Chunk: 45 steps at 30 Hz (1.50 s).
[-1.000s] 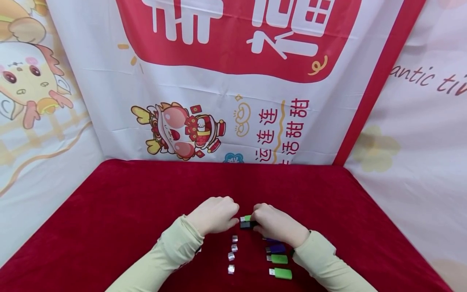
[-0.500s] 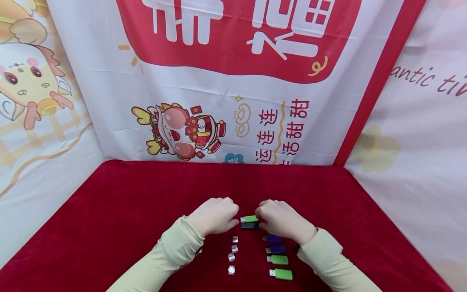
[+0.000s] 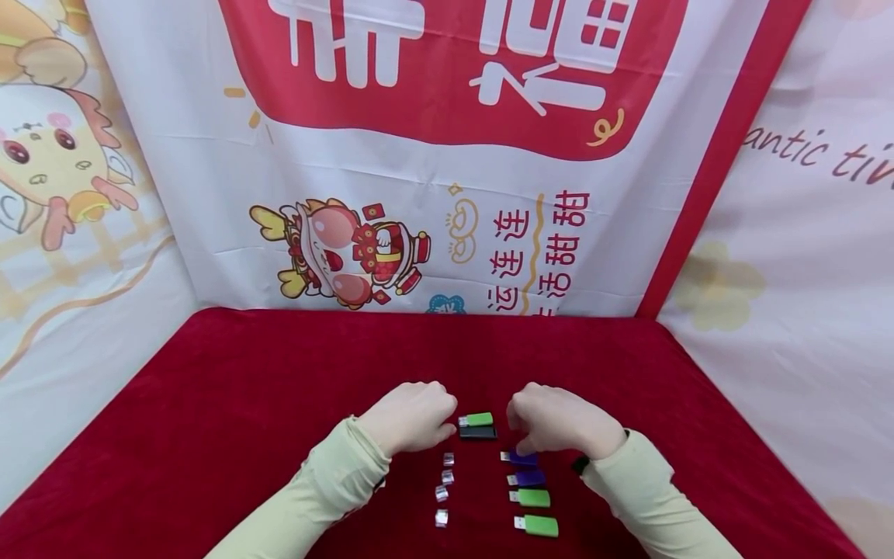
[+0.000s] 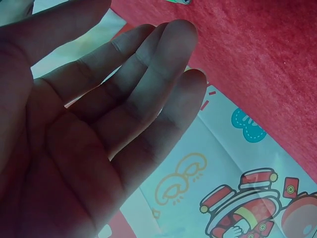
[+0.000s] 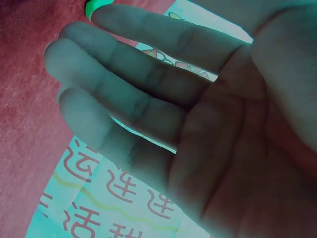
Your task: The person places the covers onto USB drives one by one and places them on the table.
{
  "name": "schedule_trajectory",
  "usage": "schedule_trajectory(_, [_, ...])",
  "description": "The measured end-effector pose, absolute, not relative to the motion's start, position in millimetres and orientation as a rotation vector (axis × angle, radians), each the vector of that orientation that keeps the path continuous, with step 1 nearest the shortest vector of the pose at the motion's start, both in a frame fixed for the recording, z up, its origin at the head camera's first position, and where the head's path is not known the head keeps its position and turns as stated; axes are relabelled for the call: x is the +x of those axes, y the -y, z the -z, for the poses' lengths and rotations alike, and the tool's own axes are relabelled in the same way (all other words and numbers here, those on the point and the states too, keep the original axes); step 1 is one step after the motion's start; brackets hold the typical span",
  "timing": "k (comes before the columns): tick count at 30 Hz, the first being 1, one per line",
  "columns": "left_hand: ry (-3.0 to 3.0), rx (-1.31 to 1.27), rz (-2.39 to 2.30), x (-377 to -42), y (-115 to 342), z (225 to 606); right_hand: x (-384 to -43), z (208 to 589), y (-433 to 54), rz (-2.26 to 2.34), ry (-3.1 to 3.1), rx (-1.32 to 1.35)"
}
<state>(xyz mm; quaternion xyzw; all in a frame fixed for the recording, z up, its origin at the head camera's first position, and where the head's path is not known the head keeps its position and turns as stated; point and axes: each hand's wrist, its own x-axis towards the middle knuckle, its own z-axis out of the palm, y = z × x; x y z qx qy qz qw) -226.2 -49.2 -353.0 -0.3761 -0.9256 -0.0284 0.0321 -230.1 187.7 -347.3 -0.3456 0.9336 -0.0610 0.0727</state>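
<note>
Since the earlier frames, the right hand (image 3: 559, 419) has been shifted rightward, so that the top green stick (image 3: 479, 420) and black piece (image 3: 478, 433), at lower centre of the frame, are fully uncovered. Its fingers are loosely extended; the top purple stick (image 3: 522, 460) is partly overlapped. The left hand (image 3: 412, 417), fingers likewise relaxed, is held almost unmoved.

Back banner (image 3: 419, 167) — "福", "运连连", "活甜甜"; right cloth (image 3: 803, 233) — "antic ti".
</note>
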Motion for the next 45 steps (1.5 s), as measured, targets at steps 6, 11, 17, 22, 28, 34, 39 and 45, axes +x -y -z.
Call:
schedule_trajectory(6, [2.832, -1.157, 0.086, -224.9, 49.6, 353.3, -228.1, 349.1, -184.2, 0.188, -2.795, -0.961])
schedule_trajectory(11, [2.830, -1.159, 0.087, -225.0, 49.4, 354.3, -224.1, 350.4, -183.4, 0.141, -2.800, -0.939])
schedule_trajectory(17, [2.836, -1.156, 0.084, -226.0, 48.2, 355.7, -224.0, 355.8, -182.0, 0.112, -2.771, -0.977])
schedule_trajectory(22, [2.839, -1.152, 0.080, -224.6, 48.0, 353.8, -227.6, 361.9, -179.0, 0.084, -2.753, -1.001])
schedule_trajectory(28, [2.821, -1.159, 0.085, -224.1, 47.7, 354.3, -227.9, 364.5, -176.9, 0.068, -2.752, -1.041])
schedule_trajectory(34, [2.824, -1.173, 0.090, -222.3, 46.8, 355.4, -229.7, 365.0, -176.3, 0.078, -2.725, -1.067])
schedule_trajectory(39, [2.828, -1.171, 0.085, -220.7, 46.6, 355.3, -230.2, 365.7, -175.6, 0.063, -2.720, -1.076])
schedule_trajectory(45, [2.819, -1.174, 0.077, -220.1, 45.5, 354.0, -230.1, 366.7, -176.3, 0.047, -2.740, -1.073])
